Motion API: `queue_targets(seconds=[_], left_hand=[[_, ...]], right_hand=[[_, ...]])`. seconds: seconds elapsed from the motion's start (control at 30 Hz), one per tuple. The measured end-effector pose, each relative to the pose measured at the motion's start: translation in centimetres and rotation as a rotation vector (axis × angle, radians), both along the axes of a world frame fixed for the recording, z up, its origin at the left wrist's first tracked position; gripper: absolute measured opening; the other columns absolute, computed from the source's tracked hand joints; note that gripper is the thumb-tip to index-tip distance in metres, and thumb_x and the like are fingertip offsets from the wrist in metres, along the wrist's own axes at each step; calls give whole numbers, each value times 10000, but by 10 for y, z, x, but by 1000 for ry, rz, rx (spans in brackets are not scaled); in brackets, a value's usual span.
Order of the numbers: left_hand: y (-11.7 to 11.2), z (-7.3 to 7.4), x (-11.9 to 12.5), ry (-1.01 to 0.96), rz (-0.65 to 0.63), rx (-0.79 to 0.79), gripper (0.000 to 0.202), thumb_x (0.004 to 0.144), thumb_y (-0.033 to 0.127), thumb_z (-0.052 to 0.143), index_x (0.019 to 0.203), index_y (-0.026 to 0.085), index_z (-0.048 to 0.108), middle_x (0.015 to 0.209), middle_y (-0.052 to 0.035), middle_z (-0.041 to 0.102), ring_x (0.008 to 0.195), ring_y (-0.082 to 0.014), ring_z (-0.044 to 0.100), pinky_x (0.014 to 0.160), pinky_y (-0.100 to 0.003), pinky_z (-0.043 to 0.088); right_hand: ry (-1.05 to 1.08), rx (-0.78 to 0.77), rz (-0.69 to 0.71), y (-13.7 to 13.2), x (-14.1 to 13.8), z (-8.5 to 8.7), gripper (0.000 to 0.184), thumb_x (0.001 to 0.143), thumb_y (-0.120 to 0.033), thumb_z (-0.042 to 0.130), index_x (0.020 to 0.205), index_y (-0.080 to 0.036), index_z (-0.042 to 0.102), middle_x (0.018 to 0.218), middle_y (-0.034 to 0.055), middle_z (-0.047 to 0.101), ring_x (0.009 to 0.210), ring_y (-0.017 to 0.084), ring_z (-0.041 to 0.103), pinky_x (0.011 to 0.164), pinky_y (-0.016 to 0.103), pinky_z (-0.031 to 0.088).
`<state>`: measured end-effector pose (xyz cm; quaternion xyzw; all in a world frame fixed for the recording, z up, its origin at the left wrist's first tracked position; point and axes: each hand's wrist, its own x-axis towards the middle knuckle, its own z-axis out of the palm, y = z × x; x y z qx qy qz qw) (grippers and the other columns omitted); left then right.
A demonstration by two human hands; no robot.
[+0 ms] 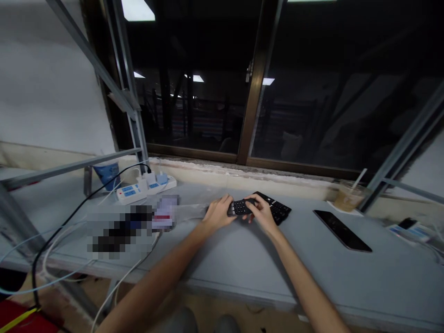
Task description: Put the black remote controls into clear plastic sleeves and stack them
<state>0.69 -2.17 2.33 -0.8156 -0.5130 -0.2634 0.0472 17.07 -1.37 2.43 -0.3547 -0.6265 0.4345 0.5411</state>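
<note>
Gripping a small black keypad (238,208) by its two ends, the left hand (218,213) and right hand (262,213) hold it keys-up just over the tabletop (243,259), likely so that the thumbs can reach the buttons. A black keyboard (280,209) lies just beyond the right hand, and a phone (342,230) rests well off to that hand's right.

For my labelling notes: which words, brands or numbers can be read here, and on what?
None can be read.
On the black keypad in the left hand and right hand: key marks too small.
On the blue cup: print blurred.
On the power strip: markings blurred.
</note>
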Motion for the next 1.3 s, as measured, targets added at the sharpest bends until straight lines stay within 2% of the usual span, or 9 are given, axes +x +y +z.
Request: queue_targets(seconds=[0.13, 0.3, 0.43, 0.63, 0.73, 0.83, 1.0, 1.1, 1.3], left_hand=[[-2, 0, 3, -12, -41, 13, 212, 757, 328, 566, 903, 196, 487, 942, -27, 549, 814, -173, 590, 725, -272, 449], [-4, -1, 6, -25, -75, 42, 194, 764, 261, 546, 938, 210, 477, 947, -19, 531, 834, -168, 565, 760, -288, 444], [-2, -2, 6, -92, -97, 74, 237, 759, 244, 550, 979, 201, 472, 960, -38, 538, 879, -188, 555, 784, -314, 436], [5, 1, -6, -106, -74, 139, 448, 686, 309, 639, 1084, 203, 463, 1073, -65, 561, 997, -238, 532, 852, -369, 389], [9, 3, -15, -102, -12, 127, 374, 707, 322, 641, 1031, 194, 504, 1029, -59, 601, 973, -241, 555, 851, -377, 390], [14, 3, -20, -123, 6, 89, 278, 748, 305, 623, 984, 192, 530, 968, -44, 630, 919, -221, 585, 793, -337, 423], [16, -1, -21, -133, -15, 111, 309, 751, 392, 637, 964, 190, 542, 930, -37, 637, 884, -207, 597, 768, -311, 434], [15, -3, -19, -102, 0, 150, 356, 739, 381, 653, 1019, 195, 540, 957, -43, 631, 895, -216, 592, 784, -327, 431], [10, -2, -16, 14, 4, 178, 389, 755, 345, 642, 1107, 224, 528, 989, -44, 618, 940, -225, 580, 831, -353, 406]], right_hand=[[56, -65, 70, -2, -3, -1, 196, 682, -336, 585, 792, -198, 500, 1028, 37, 630, 383, 67, 540, 307, 197, 402], [79, -266, 227, -2, -8, -9, 405, 717, -360, 539, 1089, -213, 475, 735, -2, 654, 392, 124, 573, 326, 212, 431], [108, -311, 261, -2, -13, -10, 499, 731, -384, 549, 1182, -190, 457, 647, 5, 649, 415, 154, 601, 332, 210, 433], [307, -301, 129, 7, -4, -4, 394, 722, -434, 576, 1024, -181, 593, 674, 20, 655, 387, 125, 564, 351, 227, 447], [433, -358, 88, 12, 5, 1, 434, 782, -517, 459, 940, -154, 636, 629, 42, 637, 403, 123, 556, 359, 223, 443], [485, -414, 141, 13, 11, 5, 448, 808, -513, 423, 962, -159, 650, 704, 69, 657, 507, 138, 605, 379, 207, 444], [426, -391, 216, 11, 14, 4, 417, 755, -493, 574, 1075, -230, 625, 619, -7, 587, 431, 77, 496, 348, 162, 355], [347, -308, 182, 10, 16, 2, 489, 706, -497, 638, 1132, -259, 599, 512, -64, 470, 366, 49, 372, 339, 160, 298], [157, -216, 81, 15, 17, -3, 556, 629, -476, 708, 1108, -215, 602, 487, -78, 447, 368, 45, 363, 343, 156, 265]])
